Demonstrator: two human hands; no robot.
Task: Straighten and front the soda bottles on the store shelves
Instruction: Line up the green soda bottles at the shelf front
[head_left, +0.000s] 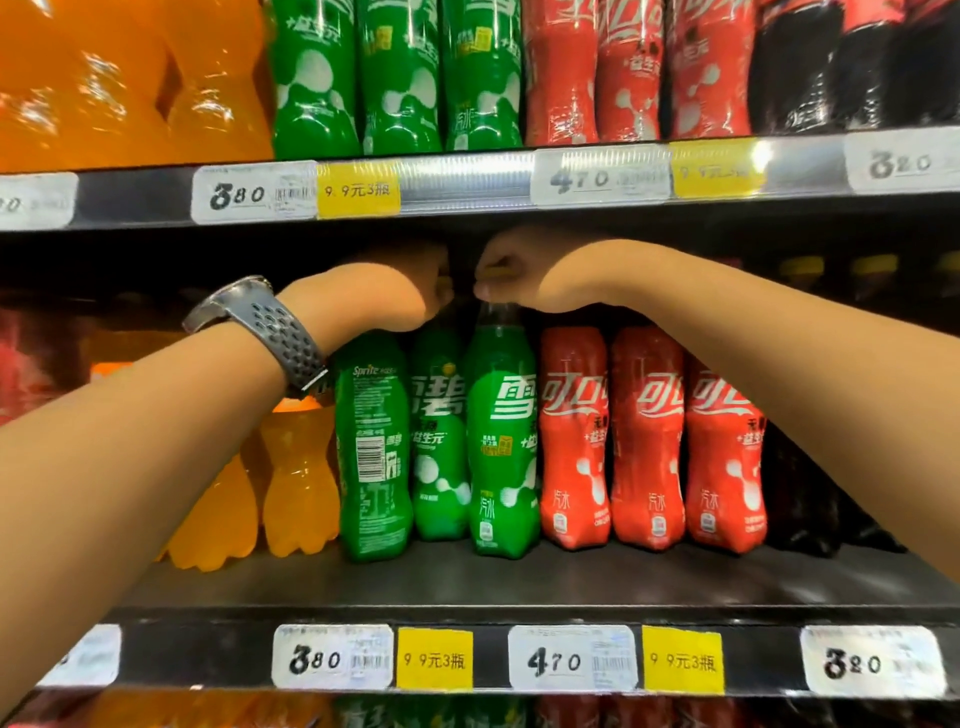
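Left hand (410, 291) and right hand (501, 273) are clamped on caps: middle green bottle (439, 441), set back, and right green bottle (501, 441), above-right of the 380 price tag (332, 656). Fronting judged underway. Next: back-labelled bottle (371, 457), directly above the tag, to be rotated.

Upright on the dark shelf (571, 582), the left green plastic soda bottle (371, 457) shows its barcode, the middle green bottle (440, 467) sits further back, and the right green bottle (501, 457) faces front. Beside it, 3 red plastic cola bottles (647, 447) face front.
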